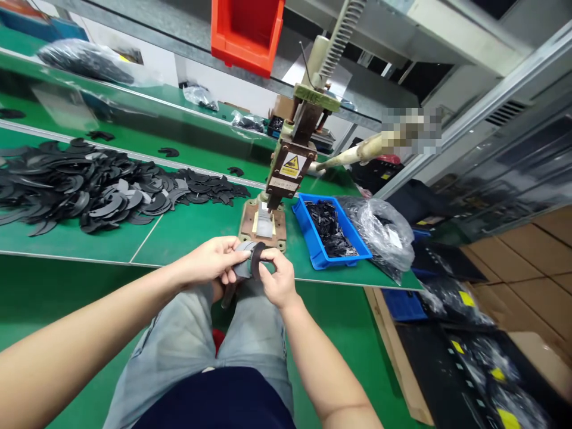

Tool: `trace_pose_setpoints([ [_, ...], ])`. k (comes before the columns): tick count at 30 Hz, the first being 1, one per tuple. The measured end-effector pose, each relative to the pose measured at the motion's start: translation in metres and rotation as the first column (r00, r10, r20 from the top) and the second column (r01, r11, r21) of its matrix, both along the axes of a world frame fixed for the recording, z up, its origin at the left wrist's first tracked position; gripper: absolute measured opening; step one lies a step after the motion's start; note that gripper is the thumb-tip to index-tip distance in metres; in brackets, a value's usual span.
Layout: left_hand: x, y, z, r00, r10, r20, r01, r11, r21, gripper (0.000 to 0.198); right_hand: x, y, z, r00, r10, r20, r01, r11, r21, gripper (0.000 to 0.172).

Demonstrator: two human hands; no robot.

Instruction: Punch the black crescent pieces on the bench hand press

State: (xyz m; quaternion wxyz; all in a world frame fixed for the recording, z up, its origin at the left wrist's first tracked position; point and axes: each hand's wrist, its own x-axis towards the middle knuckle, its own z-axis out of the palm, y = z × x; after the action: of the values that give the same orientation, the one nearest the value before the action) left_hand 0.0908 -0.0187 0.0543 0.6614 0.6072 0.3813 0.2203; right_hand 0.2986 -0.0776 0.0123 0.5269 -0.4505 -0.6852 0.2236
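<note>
In front of the press my left hand (220, 260) pinches a grey curved flat piece (243, 270) between thumb and fingers. Close against it, my right hand (277, 279) grips a black crescent-shaped piece (256, 260). The two pieces overlap in this view; whether they are joined I cannot tell. Just beyond my hands stands a hand press (290, 170) with a yellow warning label, its ram above a small metal fixture (265, 224) on a rusty base plate. A large heap of black and grey crescent pieces (111, 193) lies on the green bench to the left.
A blue bin (318, 260) of small black parts sits right of the press, beside a clear plastic bag (379, 232). The press lever (364, 150) reaches out to the right. An orange bin (246, 36) hangs overhead. Cartons (522, 256) and bagged parts fill the right side.
</note>
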Motion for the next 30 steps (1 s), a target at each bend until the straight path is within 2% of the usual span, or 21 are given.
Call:
trace_pose_setpoints([
  [2, -0.001, -0.003, 0.002, 0.993, 0.113, -0.035, -0.106, 0.980, 0.166, 0.054, 0.009, -0.001, 0.004, 0.994, 0.012, 0.104, -0.017, 0.999, 0.049, 0.016],
  [4, -0.001, -0.009, 0.005, 0.965, 0.254, -0.069, -0.202, 0.884, 0.422, 0.045, 0.013, -0.002, 0.006, 0.981, 0.024, 0.194, -0.041, 0.996, 0.084, 0.013],
  [6, 0.000, -0.015, 0.009, 0.951, 0.285, -0.116, -0.153, 0.765, 0.625, 0.038, 0.015, -0.003, 0.008, 0.965, 0.033, 0.261, -0.063, 0.992, 0.108, 0.012],
  [7, 0.001, -0.018, 0.011, 0.955, 0.255, -0.151, -0.090, 0.736, 0.671, 0.039, 0.015, -0.004, 0.008, 0.958, 0.037, 0.285, -0.073, 0.990, 0.119, 0.012],
  [8, 0.002, -0.019, 0.011, 0.960, 0.217, -0.179, -0.038, 0.732, 0.680, 0.042, 0.014, -0.004, 0.008, 0.952, 0.040, 0.304, -0.082, 0.988, 0.127, 0.011],
  [9, 0.004, -0.020, 0.009, 0.964, 0.183, -0.195, -0.010, 0.753, 0.658, 0.046, 0.014, -0.004, 0.008, 0.947, 0.042, 0.317, -0.089, 0.987, 0.135, 0.011],
  [11, 0.007, -0.019, 0.003, 0.974, 0.136, -0.180, -0.019, 0.846, 0.533, 0.050, 0.014, -0.006, 0.007, 0.941, 0.035, 0.337, -0.093, 0.983, 0.157, 0.010],
  [13, 0.010, -0.017, -0.006, 0.990, 0.087, -0.108, -0.045, 0.938, 0.343, 0.052, 0.014, -0.009, 0.005, 0.937, 0.021, 0.349, -0.090, 0.979, 0.183, 0.009],
  [15, 0.012, -0.016, -0.014, 0.999, 0.028, -0.021, -0.024, 0.988, 0.156, 0.054, 0.014, -0.012, 0.003, 0.935, 0.010, 0.354, -0.091, 0.973, 0.212, 0.009],
  [18, 0.014, -0.015, -0.020, 0.998, -0.028, 0.052, 0.029, 1.000, -0.007, 0.056, 0.013, -0.017, 0.001, 0.941, -0.004, 0.339, -0.084, 0.966, 0.245, 0.012],
  [22, 0.017, -0.012, -0.019, 0.993, 0.072, 0.097, -0.079, 0.994, 0.074, 0.049, 0.018, -0.018, 0.009, 0.967, -0.022, 0.253, -0.042, 0.968, 0.247, 0.014],
  [24, 0.018, -0.011, -0.019, 0.988, 0.074, 0.139, -0.083, 0.995, 0.061, 0.048, 0.024, -0.017, 0.017, 0.978, 0.009, 0.210, -0.057, 0.974, 0.220, 0.014],
  [27, 0.022, -0.012, -0.022, 0.981, -0.032, 0.191, 0.037, 0.999, -0.023, 0.048, 0.033, -0.016, 0.033, 0.979, 0.096, 0.178, -0.107, 0.993, 0.052, 0.014],
  [30, 0.024, -0.009, -0.025, 0.979, -0.048, 0.199, 0.047, 0.999, 0.005, 0.043, 0.041, -0.015, 0.046, 0.987, 0.141, 0.077, -0.120, 0.964, -0.237, 0.018],
])
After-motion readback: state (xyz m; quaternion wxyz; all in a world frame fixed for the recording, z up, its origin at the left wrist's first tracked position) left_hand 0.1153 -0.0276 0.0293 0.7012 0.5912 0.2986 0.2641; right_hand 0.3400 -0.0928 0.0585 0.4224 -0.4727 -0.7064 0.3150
